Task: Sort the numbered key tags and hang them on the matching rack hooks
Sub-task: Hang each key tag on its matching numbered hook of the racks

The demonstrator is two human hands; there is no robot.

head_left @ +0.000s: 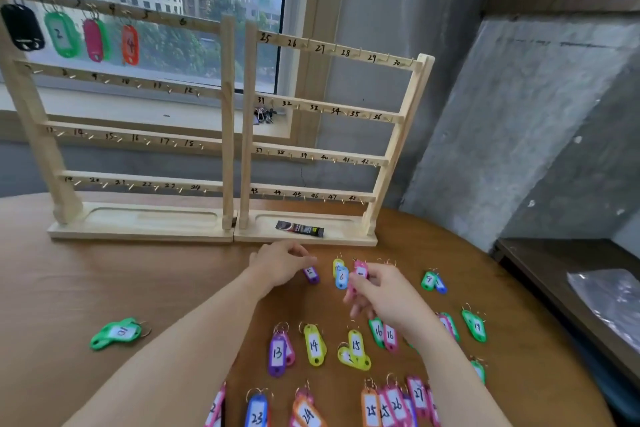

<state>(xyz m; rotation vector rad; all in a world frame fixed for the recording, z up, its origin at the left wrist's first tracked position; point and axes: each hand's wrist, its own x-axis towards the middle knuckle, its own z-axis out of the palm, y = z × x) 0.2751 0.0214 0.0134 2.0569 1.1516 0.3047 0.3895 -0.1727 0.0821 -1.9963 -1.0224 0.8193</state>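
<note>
Two wooden racks stand at the table's back: the left rack (227, 114) carries hooks 1 to 24, the right rack (391, 152) hooks 25 to 48. Black, green, pink and orange tags (130, 44) hang on the left rack's top row. My left hand (282, 263) pinches the purple tag 5 (311, 274) at the table surface. My right hand (388, 295) grips a pink tag (360, 272). The blue tag 6 (341, 277) lies between the hands. Several numbered tags, such as 13 (277, 354) and 14 (314, 345), lie in rows in front.
A green tag pair (116, 333) lies alone at the left of the brown round table (156, 288). A dark sachet (300, 228) rests in the right rack's base tray. A bunch of keys (264, 114) sits on the windowsill. A dark shelf (568, 274) stands to the right.
</note>
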